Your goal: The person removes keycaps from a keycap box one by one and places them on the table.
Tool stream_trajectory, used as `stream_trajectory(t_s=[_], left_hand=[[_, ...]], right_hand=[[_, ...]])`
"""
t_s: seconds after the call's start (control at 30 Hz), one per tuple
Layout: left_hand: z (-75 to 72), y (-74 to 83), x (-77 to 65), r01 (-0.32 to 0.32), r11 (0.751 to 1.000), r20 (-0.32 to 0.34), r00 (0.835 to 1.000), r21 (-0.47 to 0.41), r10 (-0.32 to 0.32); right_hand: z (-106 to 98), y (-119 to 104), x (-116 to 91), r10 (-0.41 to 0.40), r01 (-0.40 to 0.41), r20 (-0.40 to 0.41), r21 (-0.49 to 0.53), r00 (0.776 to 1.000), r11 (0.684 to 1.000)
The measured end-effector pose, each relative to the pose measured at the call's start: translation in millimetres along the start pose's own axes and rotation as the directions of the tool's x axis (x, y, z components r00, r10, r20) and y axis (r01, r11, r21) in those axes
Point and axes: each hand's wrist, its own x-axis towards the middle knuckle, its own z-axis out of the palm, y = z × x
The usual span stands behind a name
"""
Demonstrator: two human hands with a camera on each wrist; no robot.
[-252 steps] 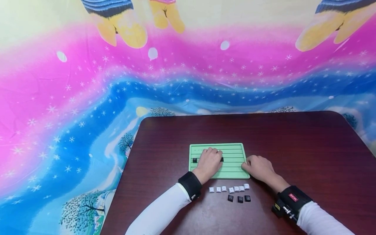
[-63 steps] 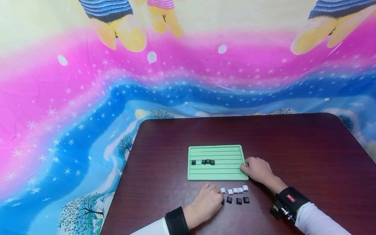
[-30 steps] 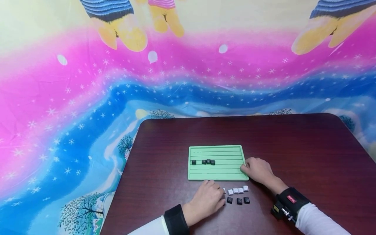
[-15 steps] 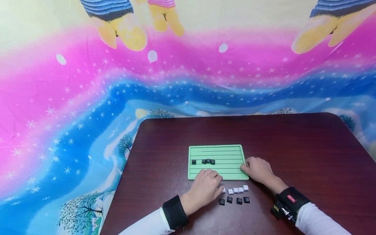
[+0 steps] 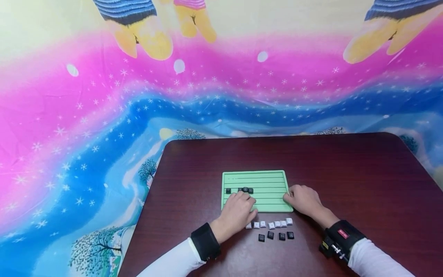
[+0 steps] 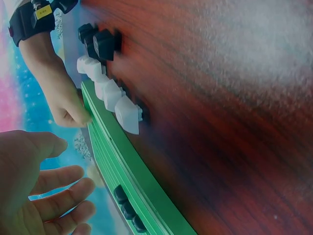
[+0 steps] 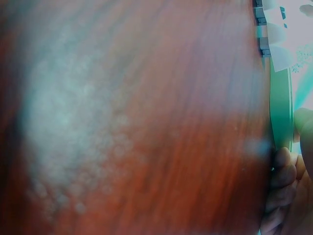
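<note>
My left hand (image 5: 236,212) reaches over the near left part of a green ridged tray (image 5: 271,199). In the left wrist view its fingers (image 6: 63,198) are loosely bent and spread, with nothing between them. On the tray sit a lone black keycap (image 5: 228,191) at the left and 3 black keycaps (image 5: 245,189) close together, just beyond the left fingertips. My right hand (image 5: 304,199) pinches the tray's right edge between thumb and fingers. In front of the tray lie a row of several white keycaps (image 5: 277,224), one partly behind the left hand, and several black keycaps (image 5: 282,236).
Everything lies on a dark reddish-brown table (image 5: 339,165) with rounded far corners. A colourful printed cloth (image 5: 221,92) hangs behind it and along the left side. Each wrist wears a black strap (image 5: 205,241).
My left hand has moved from the front keycaps up and left over the tray's near edge, uncovering a black keycap on the table and more white ones. The right hand keeps its place.
</note>
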Motion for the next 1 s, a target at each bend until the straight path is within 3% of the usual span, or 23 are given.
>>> stream_trajectory(t_s=[0.53,1.0], left_hand=[[5.4,-11.9,14.8,0.044,0.999,-0.036,0.998,0.011,-0.044],[16.0,-21.7,23.6,0.074,0.996,-0.029,0.997,-0.045,-0.075]], right_hand=[[-1.0,0.2,0.7,0.005,-0.005,0.015,0.001,1.000,1.000],[0.2,0.7,0.8,0.005,-0.005,0.007,-0.005,1.000,1.000]])
